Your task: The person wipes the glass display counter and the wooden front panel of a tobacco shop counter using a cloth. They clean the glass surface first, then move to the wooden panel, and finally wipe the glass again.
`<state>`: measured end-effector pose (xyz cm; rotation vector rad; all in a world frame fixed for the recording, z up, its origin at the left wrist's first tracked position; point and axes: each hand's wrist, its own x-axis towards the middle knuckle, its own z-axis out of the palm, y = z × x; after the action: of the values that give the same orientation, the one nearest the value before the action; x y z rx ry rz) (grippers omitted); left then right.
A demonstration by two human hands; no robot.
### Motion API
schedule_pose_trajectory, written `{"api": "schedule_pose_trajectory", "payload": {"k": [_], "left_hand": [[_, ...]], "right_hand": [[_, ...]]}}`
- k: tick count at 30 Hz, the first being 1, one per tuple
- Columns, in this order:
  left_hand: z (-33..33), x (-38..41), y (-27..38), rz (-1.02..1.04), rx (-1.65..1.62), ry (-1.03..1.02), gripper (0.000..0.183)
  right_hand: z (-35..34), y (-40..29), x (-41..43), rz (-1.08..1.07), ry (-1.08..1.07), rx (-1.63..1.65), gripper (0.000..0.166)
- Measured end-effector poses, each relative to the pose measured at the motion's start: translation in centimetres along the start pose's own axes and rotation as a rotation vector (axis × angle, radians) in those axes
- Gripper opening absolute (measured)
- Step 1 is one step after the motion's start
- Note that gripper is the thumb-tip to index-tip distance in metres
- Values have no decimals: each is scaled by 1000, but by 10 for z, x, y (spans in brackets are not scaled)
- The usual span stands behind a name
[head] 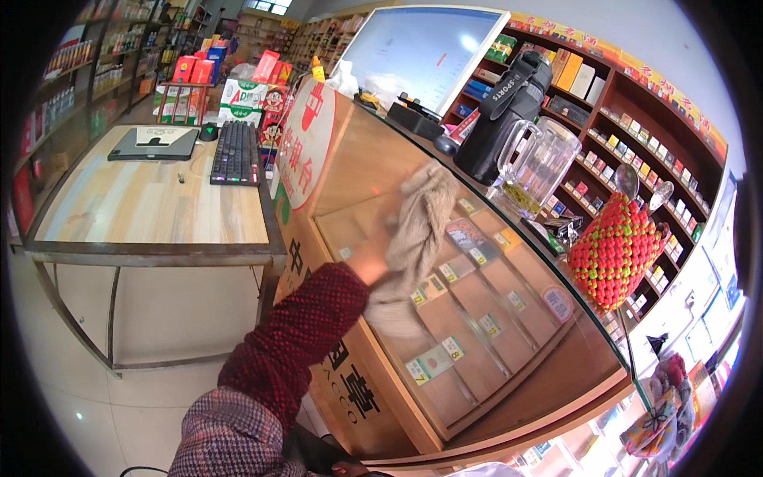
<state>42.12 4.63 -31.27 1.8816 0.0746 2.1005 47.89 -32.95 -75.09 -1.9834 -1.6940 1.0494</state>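
Note:
My left hand (371,261), in a dark red knitted sleeve, grips a beige cloth (424,217), and both are blurred. The cloth lies against the glass of a wooden display counter (381,411). Its lower end (393,316) hangs below the hand and is smeared by motion. Behind the glass are slanted shelves with metal dividers, several price tags (453,347) and a few flat packs (467,234). My right hand is out of view.
Along the counter's top stand a monitor (417,53), a black bottle (506,113), a clear mug (542,167) and a red-green woven basket (617,250). A wood-topped table (149,208) with a keyboard (235,153) is at left. Knitted items (661,411) lie at lower right.

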Motion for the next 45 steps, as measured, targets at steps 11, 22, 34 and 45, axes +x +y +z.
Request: {"api": "schedule_pose_trajectory", "payload": {"k": [11, 22, 34, 45], "left_hand": [[40, -9, 38, -393, 165, -194, 31], [33, 13, -51, -267, 213, 131, 32], [-28, 106, -218, -312, 547, 391, 32], [-59, -109, -198, -604, 674, 236, 28]], "right_hand": [[-6, 6, 8, 7, 14, -9, 21], [-14, -9, 30, 17, -12, -21, 21], [-15, -14, 31, 50, -4, -20, 21], [8, -7, 9, -14, -22, -8, 21]]}}
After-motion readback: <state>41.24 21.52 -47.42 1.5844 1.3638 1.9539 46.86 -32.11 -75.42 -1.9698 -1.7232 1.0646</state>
